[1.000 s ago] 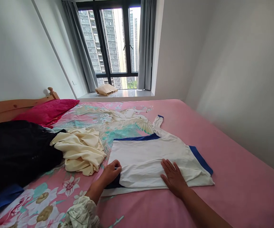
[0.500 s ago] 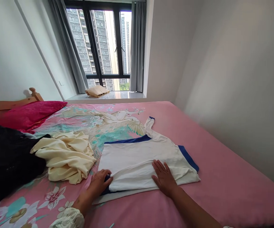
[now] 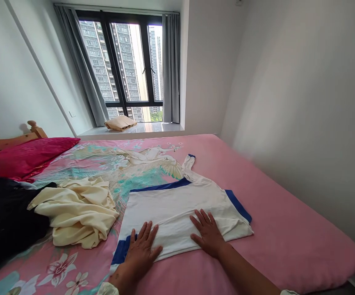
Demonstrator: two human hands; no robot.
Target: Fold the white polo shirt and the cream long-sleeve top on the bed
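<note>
A white shirt (image 3: 165, 209) with dark blue trim lies partly folded on the bed. One of its sleeves stretches away toward the window, ending in a blue cuff. My left hand (image 3: 142, 250) rests flat with spread fingers on the shirt's near left part, beside a blue-edged piece (image 3: 121, 250). Flat on the near middle of the shirt lies my right hand (image 3: 207, 233), its fingers apart. Neither hand grips the cloth.
The bed has a pink floral sheet (image 3: 276, 229). To the left are a crumpled cream cloth (image 3: 82, 213), a black garment (image 3: 8, 221) and a red pillow (image 3: 32, 157). A folded beige cloth (image 3: 120, 122) sits on the windowsill.
My left hand has let go of the shirt's left edge and now lies flat, fingers spread, on the folded cloth. My right hand stays pressed on the shirt. The view has shifted slightly.
</note>
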